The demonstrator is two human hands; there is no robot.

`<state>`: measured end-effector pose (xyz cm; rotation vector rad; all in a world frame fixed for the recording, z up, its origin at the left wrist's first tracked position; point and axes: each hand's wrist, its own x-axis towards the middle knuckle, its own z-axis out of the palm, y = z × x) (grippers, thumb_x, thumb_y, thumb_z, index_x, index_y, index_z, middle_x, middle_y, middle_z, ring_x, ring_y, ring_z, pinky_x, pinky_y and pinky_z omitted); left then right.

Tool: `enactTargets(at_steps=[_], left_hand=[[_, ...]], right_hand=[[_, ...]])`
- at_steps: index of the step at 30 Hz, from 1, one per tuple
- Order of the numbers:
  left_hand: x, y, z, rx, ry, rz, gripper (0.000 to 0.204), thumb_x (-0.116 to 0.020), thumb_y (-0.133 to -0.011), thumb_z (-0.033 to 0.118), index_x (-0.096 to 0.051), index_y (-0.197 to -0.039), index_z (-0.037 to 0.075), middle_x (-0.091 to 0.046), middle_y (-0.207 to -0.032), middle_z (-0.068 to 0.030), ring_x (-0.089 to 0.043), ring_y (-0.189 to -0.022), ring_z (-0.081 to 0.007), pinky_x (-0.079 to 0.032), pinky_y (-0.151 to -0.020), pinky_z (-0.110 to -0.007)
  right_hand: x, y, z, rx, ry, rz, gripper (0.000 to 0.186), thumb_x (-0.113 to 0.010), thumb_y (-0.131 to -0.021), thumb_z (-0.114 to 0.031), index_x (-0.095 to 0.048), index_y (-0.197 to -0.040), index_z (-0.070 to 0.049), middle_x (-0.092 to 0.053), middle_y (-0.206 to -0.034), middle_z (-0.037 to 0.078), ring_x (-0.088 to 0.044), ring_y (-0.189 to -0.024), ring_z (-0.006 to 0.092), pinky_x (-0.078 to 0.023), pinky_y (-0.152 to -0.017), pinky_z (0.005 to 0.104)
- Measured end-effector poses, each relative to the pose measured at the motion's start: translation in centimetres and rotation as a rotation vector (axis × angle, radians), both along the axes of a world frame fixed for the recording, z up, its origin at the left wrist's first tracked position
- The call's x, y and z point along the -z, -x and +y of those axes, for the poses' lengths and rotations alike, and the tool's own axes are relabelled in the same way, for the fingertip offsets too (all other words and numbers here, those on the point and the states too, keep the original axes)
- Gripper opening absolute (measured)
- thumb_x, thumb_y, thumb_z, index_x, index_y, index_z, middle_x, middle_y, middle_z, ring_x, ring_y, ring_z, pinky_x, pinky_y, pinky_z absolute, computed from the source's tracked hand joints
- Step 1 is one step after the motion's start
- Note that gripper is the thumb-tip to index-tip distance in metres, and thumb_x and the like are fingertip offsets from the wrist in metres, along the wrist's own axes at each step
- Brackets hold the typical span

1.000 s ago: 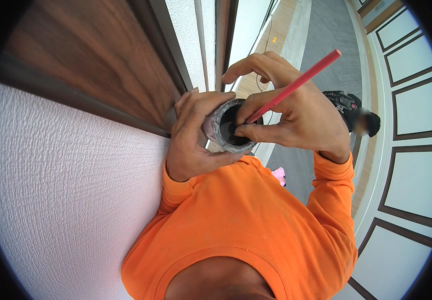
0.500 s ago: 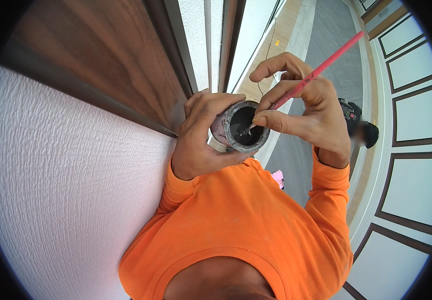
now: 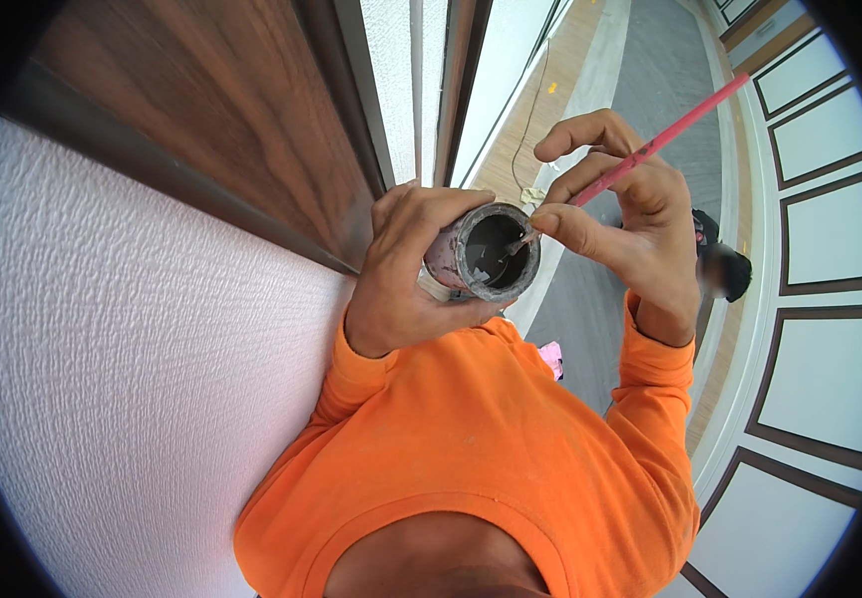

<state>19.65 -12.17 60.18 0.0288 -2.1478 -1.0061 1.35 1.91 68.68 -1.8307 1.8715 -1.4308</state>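
Note:
My left hand [image 3: 398,269] is wrapped round a small paint can [image 3: 448,261] with a crusted grey rim, its mouth tipped up toward me. Dark paint [image 3: 489,261] shows inside. Between the thumb and fingers of my right hand [image 3: 640,214] is a thin paintbrush [image 3: 665,137] with a pink-red handle that slants up to the right. Its tip is over the can's mouth, at the inner right side; whether the bristles touch the wall of the can I cannot tell.
Close on my left are a textured white wall [image 3: 142,369] and a dark-framed wood panel [image 3: 211,110]. A person [image 3: 725,264] is low on the grey floor [image 3: 665,70] to the right. Beyond are white wall panels with brown trim [image 3: 830,369]. A pink item [image 3: 551,359] lies below my right arm.
My right hand has moved slightly right, drawing the brush tip from the middle of the can toward its right rim. My left hand holds the can nearly still.

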Motion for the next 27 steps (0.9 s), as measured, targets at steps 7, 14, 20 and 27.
enactTargets(at_steps=[7, 14, 20, 27], left_hand=[[1.2, 0.0, -1.0, -0.005, -0.003, 0.028, 0.08, -0.095, -0.062, 0.03, -0.06, -0.131, 0.009, -0.067, -0.118, -0.0048, -0.062, -0.109, -0.0232, -0.034, -0.106, -0.041], [3.1, -0.3, -1.8, 0.06, -0.212, 0.057, 0.083, -0.096, -0.064, 0.032, -0.059, -0.133, 0.004, -0.065, -0.117, -0.0097, -0.061, -0.111, -0.0269, -0.038, -0.104, -0.041], [3.5, -0.1, -2.0, 0.158, -0.439, 0.24, 0.087, -0.097, -0.065, 0.032, -0.056, -0.134, -0.001, -0.062, -0.122, -0.0136, -0.061, -0.114, -0.0249, -0.049, -0.098, -0.037], [5.8, -0.2, -3.1, 0.111, -0.323, 0.275, 0.09, -0.099, -0.061, 0.029, -0.056, -0.134, -0.002, -0.062, -0.127, -0.017, -0.059, -0.114, -0.0255, -0.048, -0.099, -0.039]], right_hand=[[-0.8, 0.0, 0.2, 0.124, 0.052, 0.173, 0.013, -0.085, -0.073, -0.009, -0.073, -0.078, -0.005, -0.07, -0.095, 0.005, -0.065, -0.084, 0.0158, -0.049, -0.073, 0.0311], [2.2, 1.5, -1.7, -0.117, 0.431, -0.545, 0.012, -0.074, -0.094, -0.006, -0.068, -0.099, 0.003, -0.071, -0.085, 0.009, -0.069, -0.074, 0.016, -0.053, -0.066, 0.0244], [2.4, 1.6, -9.0, -0.254, 0.868, -0.725, 0.015, -0.069, -0.097, -0.006, -0.066, -0.108, 0.004, -0.073, -0.092, 0.016, -0.073, -0.079, 0.0205, -0.061, -0.071, 0.0306], [-1.0, 4.9, -17.3, -0.14, 1.052, -0.483, 0.017, -0.074, -0.094, -0.008, -0.07, -0.107, 0.002, -0.074, -0.095, 0.009, -0.071, -0.083, 0.0118, -0.057, -0.075, 0.0244]])
